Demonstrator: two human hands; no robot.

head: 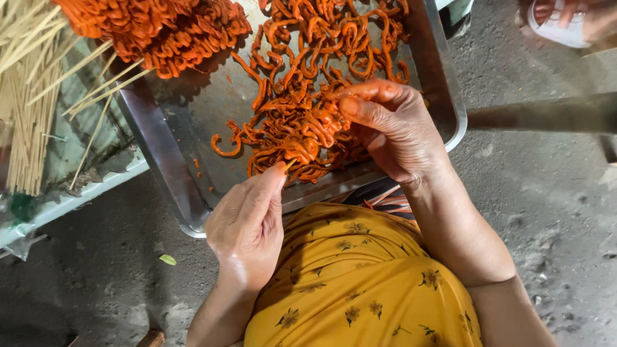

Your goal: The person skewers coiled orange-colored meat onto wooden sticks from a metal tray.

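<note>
Orange marinated strips (302,132), limp, wet and likely slippery, lie heaped at the near edge of the steel tray (157,154); best pinched at one end, lightly. Right hand (392,125) arches over the tray's near right side, fingers closed around a bunch of strips. Left hand (247,225), at the near rim, pinches narrow on what looks like a skewer tip. Bamboo skewers (29,109) lie left of the tray.

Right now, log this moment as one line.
left hand: pinching thin wooden skewer | right hand: gripping orange marinated strips | rectangular metal tray underneath
</note>
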